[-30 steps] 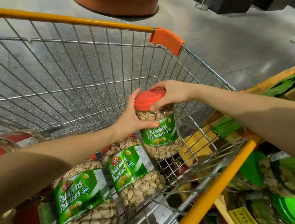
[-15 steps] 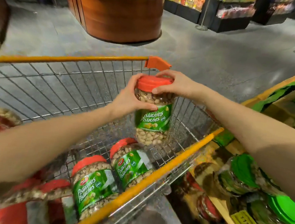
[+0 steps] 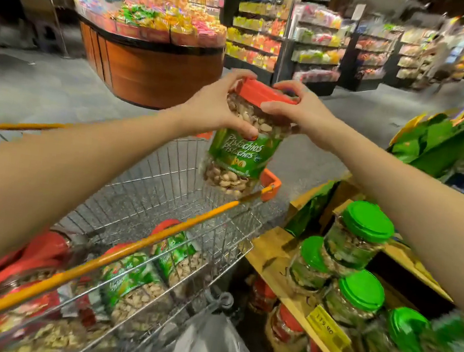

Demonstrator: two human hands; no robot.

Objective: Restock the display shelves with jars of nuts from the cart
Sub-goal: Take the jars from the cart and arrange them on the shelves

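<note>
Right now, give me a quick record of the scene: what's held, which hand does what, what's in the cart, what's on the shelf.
held item: pistachio jar with red lid, in the air, out of the cart
left hand: grips the jar's upper body
right hand: grips the lid
cart contents: more pistachio jars
shelf: green-lidded jars, yellow price tag

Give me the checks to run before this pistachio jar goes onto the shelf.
1. Grip on the pistachio jar: left hand at its neck, right hand on the red lid: ok.
2. Lid seated on the jar: ok.
3. Jar lifted above the cart rim: ok.
4. Jar upright: tilted, not ok.
5. Free spot on the shelf among the green-lidded jars: cannot tell.
</note>
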